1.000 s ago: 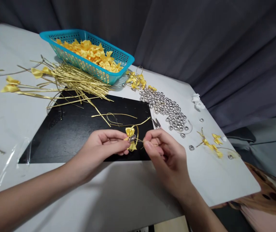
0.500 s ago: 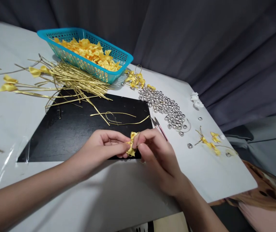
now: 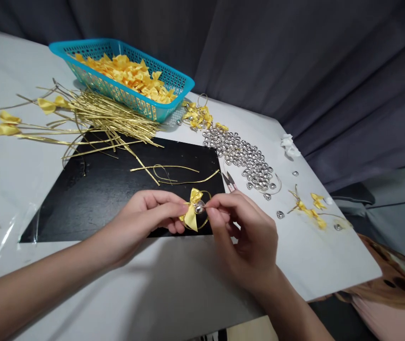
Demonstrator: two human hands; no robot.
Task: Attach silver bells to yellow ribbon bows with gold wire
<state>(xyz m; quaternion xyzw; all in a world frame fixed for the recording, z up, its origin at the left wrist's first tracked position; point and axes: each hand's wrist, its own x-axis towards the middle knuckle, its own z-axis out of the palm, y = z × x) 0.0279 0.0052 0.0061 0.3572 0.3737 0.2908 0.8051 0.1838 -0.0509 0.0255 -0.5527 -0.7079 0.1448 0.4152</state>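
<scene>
Yellow bow (image 3: pixel 191 215) pinched between both hands

The left hand (image 3: pixel 145 215) closes its fingertips on the bow above the near edge of the black mat (image 3: pixel 110 189). A silver bead (image 3: pixel 199 207) sits at the bow's knot. The right hand (image 3: pixel 248 232) pinches the gold wire (image 3: pixel 206 193) beside the bead; loose beads (image 3: pixel 245 158) lie beyond.

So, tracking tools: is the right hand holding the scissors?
No, the scissors lie flat beyond the right hand, which pinches wire at the bow.
</scene>
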